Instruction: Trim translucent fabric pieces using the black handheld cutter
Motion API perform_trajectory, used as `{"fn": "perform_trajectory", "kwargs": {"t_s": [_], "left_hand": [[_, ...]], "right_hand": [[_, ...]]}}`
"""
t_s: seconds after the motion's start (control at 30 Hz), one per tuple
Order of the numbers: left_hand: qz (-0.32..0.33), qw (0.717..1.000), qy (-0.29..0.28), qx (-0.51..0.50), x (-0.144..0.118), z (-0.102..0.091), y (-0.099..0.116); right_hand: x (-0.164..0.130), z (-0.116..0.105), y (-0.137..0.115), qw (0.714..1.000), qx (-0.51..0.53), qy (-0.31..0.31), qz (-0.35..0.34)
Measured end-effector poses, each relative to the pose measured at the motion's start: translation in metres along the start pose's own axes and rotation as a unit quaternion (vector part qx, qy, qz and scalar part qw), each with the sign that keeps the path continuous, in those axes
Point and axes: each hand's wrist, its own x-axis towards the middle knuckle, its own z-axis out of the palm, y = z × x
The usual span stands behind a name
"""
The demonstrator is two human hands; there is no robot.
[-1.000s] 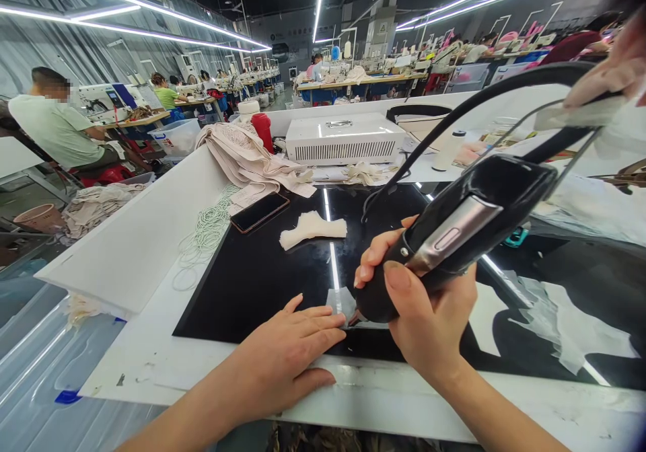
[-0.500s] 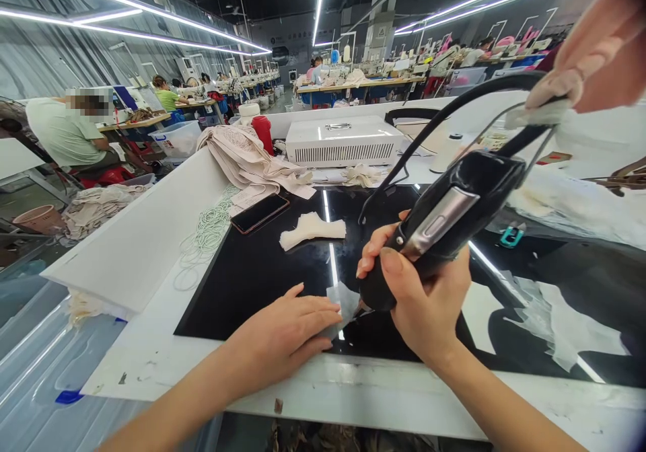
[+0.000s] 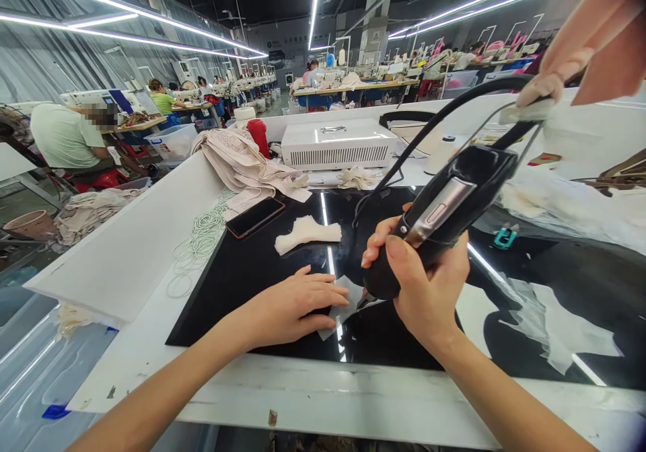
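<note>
My right hand [image 3: 428,290] is wrapped round a black handheld corded cutter [image 3: 439,213] with a silver button panel, tilted with its narrow metal tip pointing down. That tip meets a small translucent white fabric piece [image 3: 348,294] on the glossy black board [image 3: 227,297]. Fingers stretched out, my left hand [image 3: 290,307] lies flat over the left part of this piece, which hides some of it. Beyond the hands rests a cream, curved fabric piece or stack [image 3: 307,233].
A phone [image 3: 255,217] and pale green cord [image 3: 204,237] lie left. White scraps [image 3: 570,327] and teal snips [image 3: 505,236] lie right. At the back stands a white vented box [image 3: 338,144] beside beige fabric [image 3: 242,166]. The cutter's black cable [image 3: 444,112] arches overhead.
Both hands have shifted slightly away from the table's front edge, the cutter moving with the right one. More of its tip shows now. The view has also shifted a little.
</note>
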Motion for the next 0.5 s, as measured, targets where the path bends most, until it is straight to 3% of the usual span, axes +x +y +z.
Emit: {"fn": "perform_trajectory", "kwargs": {"t_s": [0.5], "left_hand": [[-0.011,0.999,-0.043,-0.024,0.0017,-0.0057,-0.0044]], "right_hand": [[0.0005,0.0009,-0.0028,1.0,0.007,-0.002,-0.004]]}}
